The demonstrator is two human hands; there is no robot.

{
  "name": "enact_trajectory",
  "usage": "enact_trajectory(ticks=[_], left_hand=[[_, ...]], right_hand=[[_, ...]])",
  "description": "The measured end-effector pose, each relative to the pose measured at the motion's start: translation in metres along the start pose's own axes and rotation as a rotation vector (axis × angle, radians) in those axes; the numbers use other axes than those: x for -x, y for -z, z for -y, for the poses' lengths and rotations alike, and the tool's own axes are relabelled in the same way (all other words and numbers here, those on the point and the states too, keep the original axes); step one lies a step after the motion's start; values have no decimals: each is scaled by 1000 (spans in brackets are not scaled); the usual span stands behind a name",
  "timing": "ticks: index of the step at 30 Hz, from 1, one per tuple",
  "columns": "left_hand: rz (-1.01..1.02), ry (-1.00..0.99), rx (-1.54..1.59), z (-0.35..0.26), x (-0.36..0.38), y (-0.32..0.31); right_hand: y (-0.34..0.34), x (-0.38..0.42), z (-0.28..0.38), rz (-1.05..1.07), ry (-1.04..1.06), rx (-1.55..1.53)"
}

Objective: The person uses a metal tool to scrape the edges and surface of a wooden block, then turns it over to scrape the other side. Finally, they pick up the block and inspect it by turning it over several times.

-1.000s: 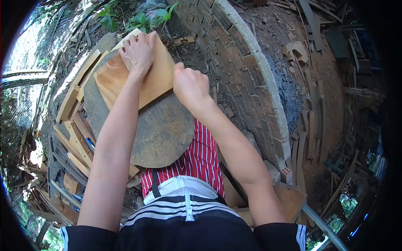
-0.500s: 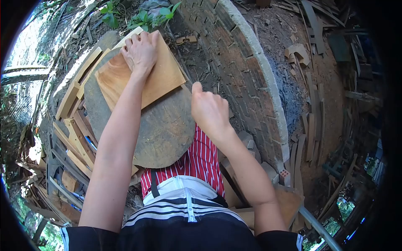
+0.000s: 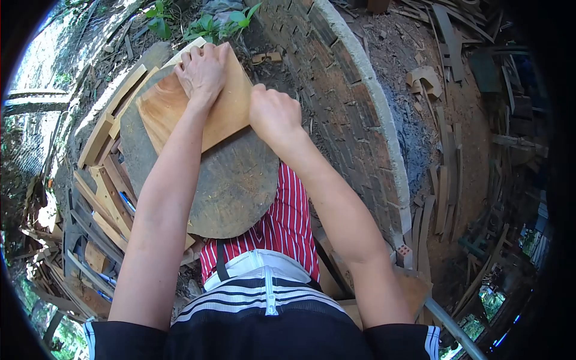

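Observation:
A square, light-brown wooden board (image 3: 231, 111) with a darker grained patch lies tilted on a round wooden stump top (image 3: 234, 186). My left hand (image 3: 203, 75) presses on the board near its far corner, fingers curled toward the far edge. At the board's right edge is my right hand (image 3: 276, 114), closed in a fist with the thumb side toward the board. Whatever that fist holds is hidden behind the fingers. Fine yellowish shavings are scattered over the near part of the stump.
A curved brick wall (image 3: 354, 120) with a pale top runs along the right. Offcuts and wood strips (image 3: 111, 198) are piled left of the stump. Beyond the wall lie more planks (image 3: 444, 186) on bare earth. Green plants (image 3: 207, 27) grow at the far side.
My right hand has moved left and away from me, from beside the board's near right corner up along its right edge. My left hand and the board stay nearly in place.

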State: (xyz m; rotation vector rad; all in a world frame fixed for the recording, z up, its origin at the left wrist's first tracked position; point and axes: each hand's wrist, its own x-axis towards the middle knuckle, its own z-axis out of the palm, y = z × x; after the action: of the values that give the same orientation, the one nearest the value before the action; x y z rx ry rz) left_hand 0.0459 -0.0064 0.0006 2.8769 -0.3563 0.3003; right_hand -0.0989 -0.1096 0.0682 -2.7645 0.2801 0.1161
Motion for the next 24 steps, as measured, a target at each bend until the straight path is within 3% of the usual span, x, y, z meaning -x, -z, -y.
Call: enact_trajectory(ticks=[3,5,9,15,20,24], left_hand=[[-8,0,2,0,-1,-1],[-7,8,-10,2,9,-4],[-21,-2,16,0,5,-4],[-27,2,34,1,9,-7],[-71,-19,57,2,4,-7],[-67,-13,59,2,2,-8]], right_hand=[[16,25,-7,4,13,-4],[27,62,-3,164,-128,42],[-1,5,4,-23,1,-7],[21,58,-4,106,-63,33],[-9,-9,0,9,-33,-25],[11,19,-8,32,5,-5]])
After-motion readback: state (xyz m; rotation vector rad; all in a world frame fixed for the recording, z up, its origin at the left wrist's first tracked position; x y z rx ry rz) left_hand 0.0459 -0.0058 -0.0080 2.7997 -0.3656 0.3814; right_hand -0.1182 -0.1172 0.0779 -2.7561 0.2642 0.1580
